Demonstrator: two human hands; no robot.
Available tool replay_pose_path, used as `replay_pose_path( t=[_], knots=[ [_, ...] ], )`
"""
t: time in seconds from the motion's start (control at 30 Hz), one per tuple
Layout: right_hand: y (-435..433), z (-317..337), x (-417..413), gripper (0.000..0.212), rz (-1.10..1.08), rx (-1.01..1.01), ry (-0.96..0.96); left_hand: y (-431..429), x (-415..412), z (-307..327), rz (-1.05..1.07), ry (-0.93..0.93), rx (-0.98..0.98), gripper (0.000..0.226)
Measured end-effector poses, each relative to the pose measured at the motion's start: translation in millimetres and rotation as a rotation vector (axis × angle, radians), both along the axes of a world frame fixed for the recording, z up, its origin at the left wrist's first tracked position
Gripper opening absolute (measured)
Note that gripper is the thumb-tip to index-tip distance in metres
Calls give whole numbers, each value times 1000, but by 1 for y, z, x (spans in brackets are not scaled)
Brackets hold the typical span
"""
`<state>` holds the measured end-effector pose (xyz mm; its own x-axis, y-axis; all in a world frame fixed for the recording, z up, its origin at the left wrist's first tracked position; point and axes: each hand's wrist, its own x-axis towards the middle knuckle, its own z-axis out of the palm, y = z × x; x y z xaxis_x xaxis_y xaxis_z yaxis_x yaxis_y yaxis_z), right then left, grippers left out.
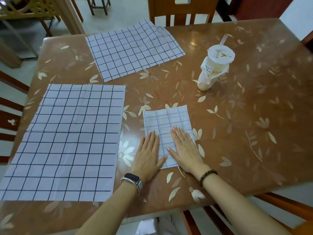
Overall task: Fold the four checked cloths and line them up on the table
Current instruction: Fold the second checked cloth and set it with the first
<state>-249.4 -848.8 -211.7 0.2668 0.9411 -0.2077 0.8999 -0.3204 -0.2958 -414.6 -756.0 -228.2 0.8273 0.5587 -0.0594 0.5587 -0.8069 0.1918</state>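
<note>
Here's the room: pale tiled floor (pixel 116 22) running away behind, a wooden chair (pixel 179 11) tucked in at the far side of the table, another chair (pixel 10 116) showing its slats at the left edge, and a lattice-fronted piece of furniture (pixel 28 7) up in the far left corner. The table (pixel 254 99) fills nearly everything, brown and glossy, with pale flowers and leaves scattered across its shiny cover and light glinting off it. Biggest thing on it is the large checked cloth (pixel 67 141), spread flat at the near left, with a crease line across its middle. Beyond it, towards the far edge, lies a second checked cloth (pixel 133 50), open too, turned at an angle, wrinkled, with its far corner lifted. Near centre sits the folded cloth (pixel 166 122), a small rectangle just right of the large one, with bare table between them. Both hands are down on it: the left hand (pixel 149 155) flat, fingers straight, fingertips on the cloth's near-left edge, palm partly on the table; the right hand (pixel 184 150) flat as well, fingers spread, pressing the cloth's near-right part. Neither grips anything. Well off to the far right stands a sealed drink cup (pixel 215 65) with a straw, upright in a white bag. There's a watch (pixel 133 179) on the left wrist, a bead bracelet (pixel 208 175) on the right, and a ring (pixel 182 140) on a right finger.
</note>
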Motion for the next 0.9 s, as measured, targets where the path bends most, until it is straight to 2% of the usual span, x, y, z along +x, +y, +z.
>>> replay_pose_path(
  t=[0.1,0.17,0.27,0.37,0.53,0.67,0.9],
  knots=[
    [-5,15,8,58,-48,85,94,4,-10,8,-95,-110,59,52],
    [-13,24,14,48,-205,161,204,5,-20,11,-166,-196,62,38],
    [-28,39,23,34,-486,238,438,3,-35,15,-214,-261,20,37],
    [-42,53,29,28,-724,254,644,-3,-45,16,-220,-259,-56,47],
    [-57,61,29,25,-944,214,902,-15,-52,18,-185,-217,-99,45],
    [-59,62,24,28,-962,132,938,-23,-54,18,-140,-141,-105,47],
    [-50,67,20,33,-950,47,916,-26,-50,23,-140,-123,-47,43]
  ],
)
